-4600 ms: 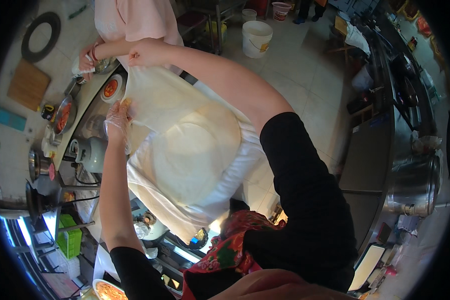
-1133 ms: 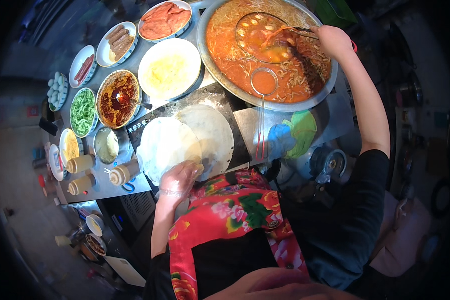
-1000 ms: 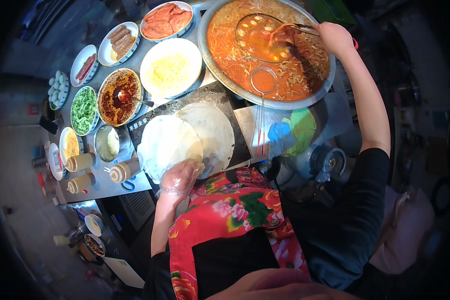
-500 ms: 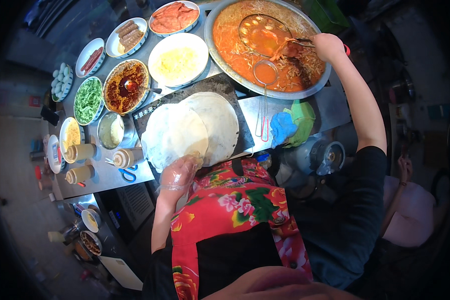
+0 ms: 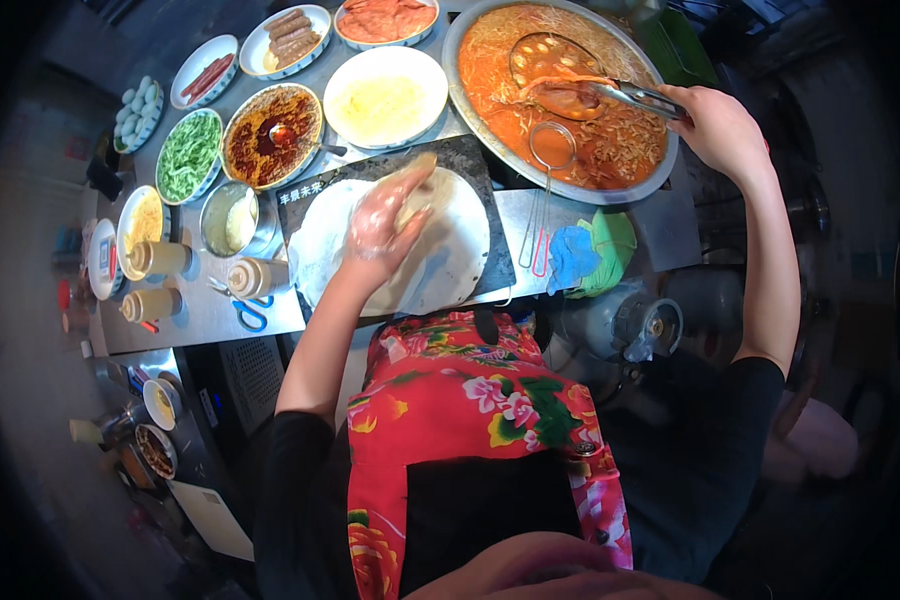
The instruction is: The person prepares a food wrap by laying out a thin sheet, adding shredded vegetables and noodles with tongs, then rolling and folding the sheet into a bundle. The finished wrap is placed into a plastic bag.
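Observation:
My left hand (image 5: 385,215), in a clear plastic glove, rests on a round pale flatbread (image 5: 440,255) and holds a folded piece of it. The flatbread lies on a dark board (image 5: 475,160) at the counter's near edge. My right hand (image 5: 715,125) grips metal tongs (image 5: 640,97) that reach left into a large round pan (image 5: 560,90) of red-orange stew. The tong tips hold a strip of food over a metal ladle (image 5: 545,60) lying in the stew. A small wire strainer (image 5: 550,150) leans on the pan's near rim.
Bowls ring the board: chilli sauce with a spoon (image 5: 270,135), chopped greens (image 5: 190,155), a pale yellow filling (image 5: 385,95), sausages (image 5: 288,35), sliced meat (image 5: 385,18). Squeeze bottles (image 5: 155,258), blue scissors (image 5: 245,310) and cloths (image 5: 590,250) lie on the steel counter. A gas cylinder (image 5: 625,325) stands below.
My left hand has moved up from the flatbread's near edge onto its middle, lifting a fold. My right hand still holds the tongs in the pan. Earlier I faced a different spot.

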A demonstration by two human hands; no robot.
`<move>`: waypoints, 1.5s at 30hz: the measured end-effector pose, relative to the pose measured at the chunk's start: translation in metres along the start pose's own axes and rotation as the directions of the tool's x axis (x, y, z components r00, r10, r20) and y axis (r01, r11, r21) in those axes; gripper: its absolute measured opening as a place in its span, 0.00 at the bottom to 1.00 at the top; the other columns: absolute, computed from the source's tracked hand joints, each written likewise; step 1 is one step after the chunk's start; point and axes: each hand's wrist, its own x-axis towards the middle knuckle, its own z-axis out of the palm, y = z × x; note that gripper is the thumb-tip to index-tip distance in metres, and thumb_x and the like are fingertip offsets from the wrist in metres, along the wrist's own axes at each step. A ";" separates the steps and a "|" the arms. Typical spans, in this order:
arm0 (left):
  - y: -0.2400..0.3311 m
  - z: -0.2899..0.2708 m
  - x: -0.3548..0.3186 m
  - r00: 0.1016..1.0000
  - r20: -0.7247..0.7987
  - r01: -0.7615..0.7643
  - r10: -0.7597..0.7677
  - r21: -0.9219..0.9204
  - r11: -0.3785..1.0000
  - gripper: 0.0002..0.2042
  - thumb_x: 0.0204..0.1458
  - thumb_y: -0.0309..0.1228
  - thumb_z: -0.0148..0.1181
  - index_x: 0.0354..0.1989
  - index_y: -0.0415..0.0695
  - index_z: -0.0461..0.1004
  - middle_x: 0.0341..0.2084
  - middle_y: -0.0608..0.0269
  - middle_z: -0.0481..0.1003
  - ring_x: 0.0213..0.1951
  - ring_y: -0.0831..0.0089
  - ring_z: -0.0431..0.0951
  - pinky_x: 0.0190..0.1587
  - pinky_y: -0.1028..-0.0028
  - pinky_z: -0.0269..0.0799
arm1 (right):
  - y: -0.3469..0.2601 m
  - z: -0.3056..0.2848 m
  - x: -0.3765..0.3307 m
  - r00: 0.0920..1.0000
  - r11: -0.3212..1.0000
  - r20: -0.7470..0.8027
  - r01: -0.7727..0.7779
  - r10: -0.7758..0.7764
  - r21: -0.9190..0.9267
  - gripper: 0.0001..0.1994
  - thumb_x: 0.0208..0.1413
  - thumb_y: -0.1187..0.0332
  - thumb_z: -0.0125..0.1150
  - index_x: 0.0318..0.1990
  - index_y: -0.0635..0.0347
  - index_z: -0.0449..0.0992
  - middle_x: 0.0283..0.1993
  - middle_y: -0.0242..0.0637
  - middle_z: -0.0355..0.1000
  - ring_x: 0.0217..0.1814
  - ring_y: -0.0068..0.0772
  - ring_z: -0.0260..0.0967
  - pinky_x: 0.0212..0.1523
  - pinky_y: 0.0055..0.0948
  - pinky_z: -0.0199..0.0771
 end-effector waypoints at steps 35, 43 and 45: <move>-0.078 0.012 -0.078 0.723 0.273 0.682 -0.635 -0.429 0.592 0.11 0.53 0.24 0.58 0.43 0.43 0.80 0.26 0.66 0.79 0.30 0.82 0.76 0.36 0.77 0.74 | -0.205 0.120 -0.014 0.818 0.656 0.333 0.070 -0.469 0.752 0.23 0.55 0.67 0.64 0.60 0.48 0.74 0.24 0.36 0.69 0.27 0.31 0.69 0.33 0.31 0.71; -0.117 0.048 -0.092 0.846 0.157 0.528 -0.510 -0.382 0.759 0.09 0.51 0.26 0.59 0.40 0.42 0.81 0.23 0.64 0.79 0.28 0.76 0.78 0.34 0.74 0.74 | -0.207 0.131 -0.019 0.806 0.632 0.350 0.039 -0.478 0.774 0.23 0.56 0.69 0.63 0.61 0.49 0.73 0.28 0.35 0.71 0.27 0.26 0.66 0.34 0.28 0.70; -0.119 0.051 -0.095 0.827 0.167 0.562 -0.537 -0.269 0.782 0.10 0.51 0.29 0.61 0.41 0.44 0.81 0.25 0.63 0.80 0.31 0.73 0.80 0.37 0.72 0.75 | -0.209 0.133 -0.020 0.793 0.666 0.442 -0.062 -0.420 0.743 0.23 0.56 0.69 0.62 0.61 0.49 0.73 0.28 0.36 0.70 0.26 0.27 0.67 0.33 0.30 0.71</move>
